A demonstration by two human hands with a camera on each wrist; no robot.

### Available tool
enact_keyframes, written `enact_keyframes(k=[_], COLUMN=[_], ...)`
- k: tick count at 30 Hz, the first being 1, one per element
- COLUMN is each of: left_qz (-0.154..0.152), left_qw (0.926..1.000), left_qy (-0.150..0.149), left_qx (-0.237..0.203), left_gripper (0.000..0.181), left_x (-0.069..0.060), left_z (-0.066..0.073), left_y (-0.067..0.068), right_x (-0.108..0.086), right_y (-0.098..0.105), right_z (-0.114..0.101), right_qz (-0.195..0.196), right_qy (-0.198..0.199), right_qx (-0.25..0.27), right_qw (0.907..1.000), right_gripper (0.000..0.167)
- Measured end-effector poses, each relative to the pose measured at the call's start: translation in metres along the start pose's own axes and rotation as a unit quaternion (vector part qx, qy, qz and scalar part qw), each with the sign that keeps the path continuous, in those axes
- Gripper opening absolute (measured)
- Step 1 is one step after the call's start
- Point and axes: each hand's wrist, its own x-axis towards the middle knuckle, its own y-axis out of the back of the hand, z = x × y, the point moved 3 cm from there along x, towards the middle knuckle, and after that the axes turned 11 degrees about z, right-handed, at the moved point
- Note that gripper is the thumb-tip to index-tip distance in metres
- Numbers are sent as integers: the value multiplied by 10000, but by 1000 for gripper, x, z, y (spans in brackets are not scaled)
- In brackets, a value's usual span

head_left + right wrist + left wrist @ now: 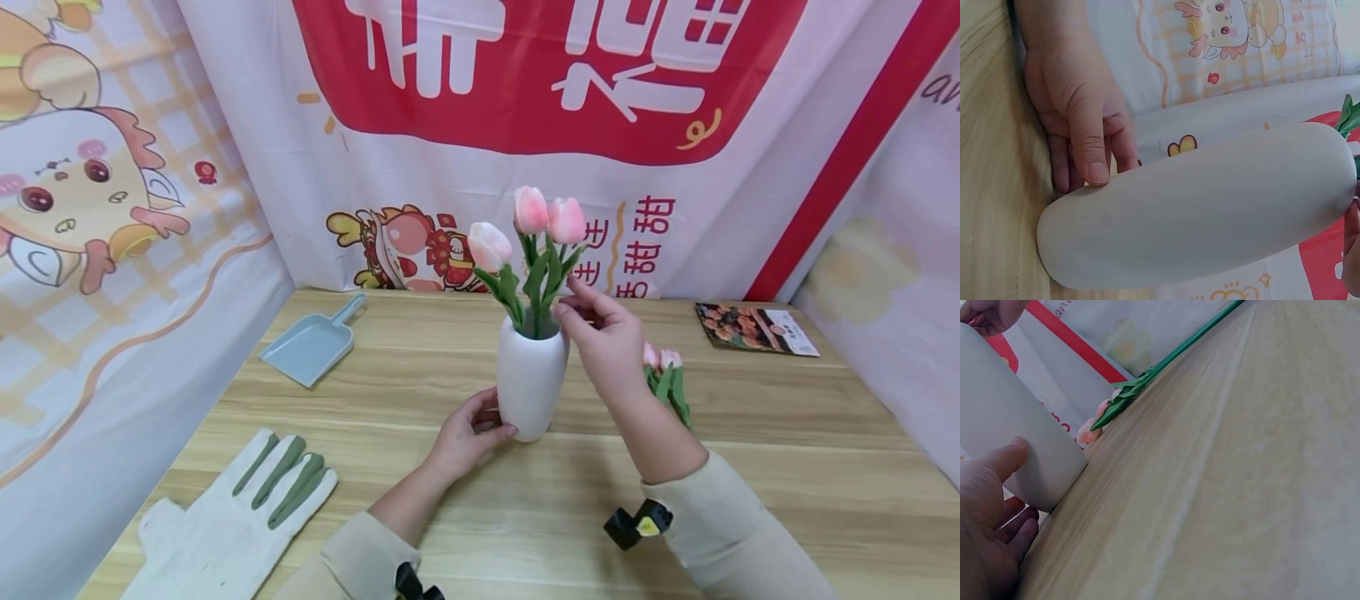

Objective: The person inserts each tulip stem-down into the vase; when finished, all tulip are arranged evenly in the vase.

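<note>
A white vase stands on the wooden table, holding three pink artificial tulips with green leaves. My left hand holds the vase low on its left side, thumb against the wall in the left wrist view and fingers curled near the base. At the rim, beside the stems, is my right hand, its thumb and bent fingers gripping the vase's right edge. That contact is partly hidden. More pink tulips lie on the table, partly behind my right forearm; their long green stem shows in the left wrist view.
A grey-blue dustpan lies at the table's back left. Nearer the front left is a white glove with green fingers. At the back right sits a printed booklet. Patterned cloth hangs around the table.
</note>
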Motion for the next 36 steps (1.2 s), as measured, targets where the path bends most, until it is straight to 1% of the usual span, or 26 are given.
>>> enact_keyframes(k=[3,9,12,14,18,21,24,26,30,33,36], left_qz=[-8,-31,-29,-23,-11,7,24,29,25,17,15], left_qw=[10000,10000,10000,10000,10000,10000,10000,10000,10000,10000,10000], left_qy=[24,3,1,15,-8,-36,-20,-7,-13,-16,0], left_qx=[11,0,1,4,-15,-20,-16,-18,-29,-50,-46], left_gripper=[56,57,57,57,57,57,57,57,57,57,57], left_x=[0,-1,0,0,0,0,0,0,0,0,1], left_z=[0,-1,-2,-2,-2,-3,-3,-3,-4,-4,-4], left_y=[0,0,0,0,-1,0,0,0,0,0,0], right_x=[0,-2,-3,-3,-1,2,3,3,3,2,1], right_y=[1,8,14,20,33,46,60,69,90,108,126], right_z=[1,2,2,3,10,20,31,39,54,68,81], right_qz=[13,-32,-63,26,353,578,703,716,691,596,415], right_qy=[-51,-498,-647,-665,-608,-677,-778,-839,-847,-849,-937], right_qx=[-12,134,57,35,254,509,572,572,315,-91,-614], right_qw=[10000,9987,9979,9978,9972,9947,9928,9923,9935,9946,9928], right_gripper=[40,40,40,39,36,31,27,26,26,24,24])
